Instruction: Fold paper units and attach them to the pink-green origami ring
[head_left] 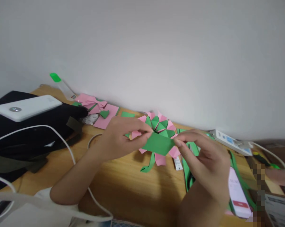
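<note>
A small green sheet of paper (pixel 159 144) is held up above the wooden table. My left hand (pixel 123 135) pinches its upper left corner between thumb and fingers. Closed on the right corner is my right hand (pixel 204 160), thumb against index finger. Just behind the sheet lies a folded paper flower (pixel 166 124) with green inner pieces and pink petals, partly hidden by the paper and my hands. A curled green paper strip (pixel 148 165) hangs toward the front below it.
Pink and green paper pieces (pixel 91 102) lie at the back left. A white power bank (pixel 27 107) rests on a black bag (pixel 50 126), its cable crossing the left side. On the right are a power strip (pixel 232 142) and a lit phone (pixel 238 192). A grey wall (pixel 156 56) bounds the table behind.
</note>
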`<state>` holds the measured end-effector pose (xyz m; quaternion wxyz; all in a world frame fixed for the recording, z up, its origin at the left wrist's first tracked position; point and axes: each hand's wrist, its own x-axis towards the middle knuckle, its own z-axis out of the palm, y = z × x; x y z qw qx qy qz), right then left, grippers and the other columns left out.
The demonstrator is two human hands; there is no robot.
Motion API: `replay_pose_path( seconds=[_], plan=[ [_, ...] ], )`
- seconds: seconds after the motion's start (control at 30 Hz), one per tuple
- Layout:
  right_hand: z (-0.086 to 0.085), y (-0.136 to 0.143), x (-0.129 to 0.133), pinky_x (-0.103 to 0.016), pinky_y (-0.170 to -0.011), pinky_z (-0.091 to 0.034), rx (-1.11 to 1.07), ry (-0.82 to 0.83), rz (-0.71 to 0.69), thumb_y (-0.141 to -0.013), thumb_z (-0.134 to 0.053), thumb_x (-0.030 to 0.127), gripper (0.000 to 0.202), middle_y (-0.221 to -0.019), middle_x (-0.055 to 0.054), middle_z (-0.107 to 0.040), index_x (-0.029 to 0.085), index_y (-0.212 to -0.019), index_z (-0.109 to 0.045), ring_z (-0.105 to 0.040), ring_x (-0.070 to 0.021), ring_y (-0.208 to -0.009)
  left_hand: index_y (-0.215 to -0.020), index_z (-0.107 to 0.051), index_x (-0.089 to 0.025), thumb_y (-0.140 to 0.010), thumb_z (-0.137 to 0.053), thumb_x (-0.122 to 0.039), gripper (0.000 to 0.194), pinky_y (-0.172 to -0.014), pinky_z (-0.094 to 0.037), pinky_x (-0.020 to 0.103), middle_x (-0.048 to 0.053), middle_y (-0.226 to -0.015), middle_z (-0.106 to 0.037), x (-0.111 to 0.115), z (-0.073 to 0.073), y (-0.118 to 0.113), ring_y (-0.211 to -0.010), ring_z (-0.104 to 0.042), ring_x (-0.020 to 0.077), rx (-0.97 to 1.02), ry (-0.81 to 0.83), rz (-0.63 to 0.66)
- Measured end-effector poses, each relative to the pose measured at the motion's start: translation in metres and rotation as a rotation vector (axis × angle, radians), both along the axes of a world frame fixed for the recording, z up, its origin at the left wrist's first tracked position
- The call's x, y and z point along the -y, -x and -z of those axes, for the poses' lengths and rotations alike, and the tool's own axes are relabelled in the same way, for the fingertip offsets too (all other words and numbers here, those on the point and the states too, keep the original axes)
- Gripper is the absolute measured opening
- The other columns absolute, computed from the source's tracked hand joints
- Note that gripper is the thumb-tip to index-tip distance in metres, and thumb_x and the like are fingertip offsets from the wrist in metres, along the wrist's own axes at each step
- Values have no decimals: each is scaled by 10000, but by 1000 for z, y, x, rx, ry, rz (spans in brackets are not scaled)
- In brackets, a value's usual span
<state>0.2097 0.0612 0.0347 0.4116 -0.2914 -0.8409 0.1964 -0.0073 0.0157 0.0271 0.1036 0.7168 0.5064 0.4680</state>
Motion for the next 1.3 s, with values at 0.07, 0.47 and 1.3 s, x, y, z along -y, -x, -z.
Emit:
replay_pose_path(
  seconds=[0.07, 0.47, 1.3],
  plan=[
    [1, -3, -2, -260, -656, -491, -2, 4, 24, -860, -638, 116, 123, -770, 13, -674, 235, -830, -627, -623, -132, -722, -705, -701, -235, -809, -568, -192, 174, -546, -425, 222, -25, -667, -737, 0, 1, 5, -555, -614, 113, -14, 14, -45],
    [15, 17, -15, -233, -612, -471, -42, 234, -1, -880, -613, 187, 102, -712, 16, -643, 198, -782, -638, -573, -103, -640, -822, -738, -196, -827, -663, -264, 102, -599, -497, 224, 8, -745, -747, -13, 12, 1, -686, -663, 142, 365, 326, 127],
    [59, 28, 26, -220, -427, -414, -439, 952, 50, -623, -793, 436, 439, -547, 66, -591, 204, -930, -583, -539, -110, -450, -817, -628, -152, -725, -661, -413, 279, -593, -548, 272, 13, -722, -686, 3, 47, -1, -604, -651, 146, 684, 607, 23]
  ],
)
